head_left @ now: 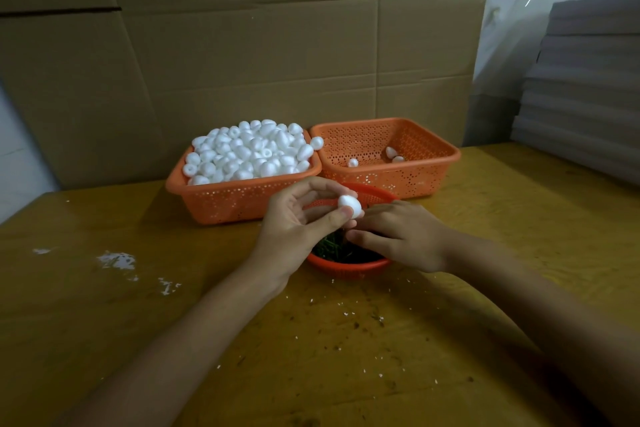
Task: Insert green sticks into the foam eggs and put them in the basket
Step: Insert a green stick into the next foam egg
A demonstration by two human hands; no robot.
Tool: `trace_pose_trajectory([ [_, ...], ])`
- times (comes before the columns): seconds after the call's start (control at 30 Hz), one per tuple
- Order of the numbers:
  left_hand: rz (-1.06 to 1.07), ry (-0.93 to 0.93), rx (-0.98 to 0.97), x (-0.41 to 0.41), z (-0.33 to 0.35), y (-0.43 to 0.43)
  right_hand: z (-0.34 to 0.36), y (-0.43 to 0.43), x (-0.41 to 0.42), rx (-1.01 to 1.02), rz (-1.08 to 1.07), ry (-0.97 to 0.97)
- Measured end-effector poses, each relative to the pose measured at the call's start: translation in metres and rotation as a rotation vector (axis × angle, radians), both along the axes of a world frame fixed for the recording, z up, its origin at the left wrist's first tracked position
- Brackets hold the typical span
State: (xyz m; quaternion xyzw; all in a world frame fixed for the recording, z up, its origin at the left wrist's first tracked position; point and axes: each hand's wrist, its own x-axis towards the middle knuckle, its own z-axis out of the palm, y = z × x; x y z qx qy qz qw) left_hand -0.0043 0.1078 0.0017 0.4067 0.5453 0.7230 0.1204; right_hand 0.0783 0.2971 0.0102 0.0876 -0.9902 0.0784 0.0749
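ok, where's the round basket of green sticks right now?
Head view, centre: the round basket sits on the table in front of the egg-filled basket and the near-empty basket, partly hidden under the left hand and right hand.

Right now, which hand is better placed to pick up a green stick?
The right hand: it is over the bowl of sticks, while the left hand pinches an egg.

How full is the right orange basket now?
Nearly empty: the right basket holds only three foam eggs on its floor; most of the perforated bottom shows bare.
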Motion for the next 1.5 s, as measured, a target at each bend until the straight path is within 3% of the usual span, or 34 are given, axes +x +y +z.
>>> trace_pose_trajectory([
  [0.37, 0.022, 0.024, -0.051, -0.0013, -0.0014, -0.0023, 0.0016, -0.0007, 0.0001, -0.026, 0.002, -0.008],
  [0.7, 0.01, 0.084, -0.061, 0.0015, -0.0003, -0.0027, 0.0063, 0.0046, -0.0029, -0.284, -0.031, -0.113],
  [1.0, 0.009, 0.104, -0.071, 0.0004, -0.0005, -0.0028, 0.0044, 0.0038, -0.0007, -0.291, -0.045, -0.071],
  [1.33, 0.021, 0.14, -0.089, 0.0005, -0.0014, -0.0023, 0.0024, 0.001, -0.0005, -0.474, -0.127, -0.008],
  [1.5, 0.028, 0.146, -0.097, 0.0012, -0.0003, -0.0024, 0.0001, -0.0014, -0.0016, -0.438, -0.144, 0.02],
])
